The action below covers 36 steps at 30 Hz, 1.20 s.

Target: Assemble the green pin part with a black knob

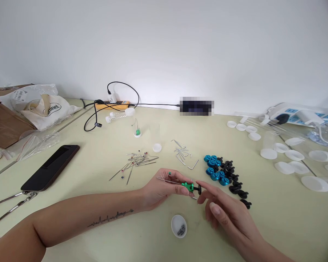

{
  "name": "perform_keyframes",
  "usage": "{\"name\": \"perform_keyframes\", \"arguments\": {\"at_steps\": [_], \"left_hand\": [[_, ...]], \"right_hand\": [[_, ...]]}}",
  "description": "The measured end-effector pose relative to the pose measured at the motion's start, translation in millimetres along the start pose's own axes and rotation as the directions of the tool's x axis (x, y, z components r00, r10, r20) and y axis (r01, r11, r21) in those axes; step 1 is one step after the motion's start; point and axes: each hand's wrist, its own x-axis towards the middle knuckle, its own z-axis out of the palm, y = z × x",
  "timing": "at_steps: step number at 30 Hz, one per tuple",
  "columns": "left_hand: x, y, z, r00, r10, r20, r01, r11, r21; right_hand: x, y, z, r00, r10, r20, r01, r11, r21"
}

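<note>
My left hand point(164, 187) is closed around a small green metal fitting point(188, 186), pinching it between thumb and fingers. Two thin metal rods point(168, 180) stick out from its left end, and a black knob point(199, 189) sits on its right end. Short bits of thin metal show above and below the fitting; what they belong to is hidden by the fingers. My right hand point(229, 213) is beside the knob, index fingertip at it, thumb held apart. Below both hands stands a small white cup point(175, 223) with tiny grey screws point(182, 230) in it.
Blue knobs point(214, 176) and black thumb-shaped parts point(236, 185) lie right. Hex keys point(180, 151) and thin rods with coloured beads point(136, 162) lie ahead, near a clear tube point(155, 134). White caps point(294, 155) are far right; a phone point(51, 167) lies left.
</note>
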Motion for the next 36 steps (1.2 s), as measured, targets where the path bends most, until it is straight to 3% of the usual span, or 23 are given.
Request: {"name": "perform_keyframes", "arguments": {"at_steps": [13,20,25,30,36], "left_hand": [[0,1,0.7,1.000,0.004,-0.013,-0.004,1.000,0.005],[-1,1,1.9,1.000,-0.002,0.018,0.002,1.000,0.018],[-1,-2,0.7,0.996,-0.042,0.078,0.035,0.996,0.087],[0,-6,-3.4,0.994,-0.040,0.105,0.027,0.992,0.125],[-1,-6,-2.6,0.993,-0.053,0.105,0.040,0.991,0.126]], "right_hand": [[3,-2,0,1.000,0.008,0.003,-0.008,1.000,-0.007],[5,-6,1,0.997,0.079,0.021,-0.078,0.997,-0.012],[9,-9,2,0.983,0.176,0.045,-0.168,0.975,-0.142],[12,-10,1,0.992,0.111,0.061,-0.097,0.976,-0.193],[9,-6,4,0.991,0.128,0.034,-0.119,0.972,-0.202]]}}
